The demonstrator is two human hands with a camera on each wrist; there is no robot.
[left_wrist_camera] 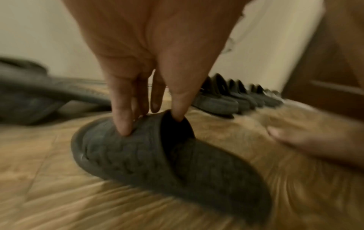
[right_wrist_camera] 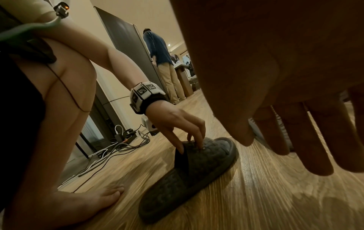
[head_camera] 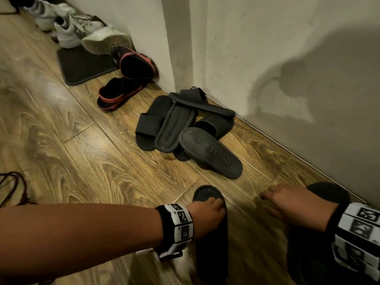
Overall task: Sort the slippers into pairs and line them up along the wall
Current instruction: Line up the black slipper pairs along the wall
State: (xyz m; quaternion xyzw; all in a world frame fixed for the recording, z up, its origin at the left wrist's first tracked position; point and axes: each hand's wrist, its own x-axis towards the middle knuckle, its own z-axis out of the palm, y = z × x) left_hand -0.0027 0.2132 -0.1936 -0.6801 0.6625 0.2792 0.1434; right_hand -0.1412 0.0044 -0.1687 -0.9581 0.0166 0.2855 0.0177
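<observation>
Left hand (head_camera: 207,212) is down on a dark slipper (head_camera: 211,239) out on the wooden floor (head_camera: 82,161), thumb tucked under the strap, fingertips (left_wrist_camera: 124,127) pressing on top of it, a pinch on the upper band. That looks like the sensible place to grab: the strap gives a handle and keeps the sole flat to the boards, so my guess is this one is being slid or lifted toward the wall (head_camera: 287,58). Right hand (head_camera: 287,202) hovers low just beside it, fingers straight and spread, holding nothing; it sits between the gripped slipper and a second dark slipper (head_camera: 329,192) lying close to the skirting, partly hidden behind that hand. Likely the mate, though I can't confirm the match from here.

Further along, the pile of black slippers (head_camera: 185,128) is heaped against the wall: some upright, at least two flipped sole-up, one propped across the others, so the sorting there appears undone. Beyond it lie red-trimmed sandals (head_camera: 123,83), a dark mat (head_camera: 82,68) and white trainers (head_camera: 72,29). The left wrist view, blurred, shows a row of dark slippers (left_wrist_camera: 236,96) already standing side by side along a wall.

Writing? None legible on any slipper; the wristbands (head_camera: 181,225) carry only black-and-white square marker patterns
</observation>
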